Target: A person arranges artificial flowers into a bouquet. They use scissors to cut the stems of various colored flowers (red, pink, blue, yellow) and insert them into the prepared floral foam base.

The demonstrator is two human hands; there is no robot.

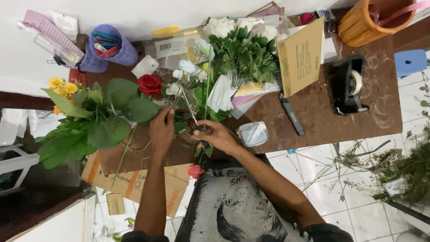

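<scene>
Gripping the flower stems (179, 101) just right of the red rose (149, 84), the left hand (162, 130) was closed around them, bunching them for trimming. Farther right of the rose, the right hand (217, 136) was closed on scissors (198, 127) touching those stems.

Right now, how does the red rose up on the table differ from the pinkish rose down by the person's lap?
The red rose is deep red; the pinkish rose is a paler coral. The red rose lies on the brown table among large green leaves, above the left hand; the pinkish rose hangs below the table's edge, under the right hand. The red rose looks larger and more open. Both are single rose heads.
</scene>
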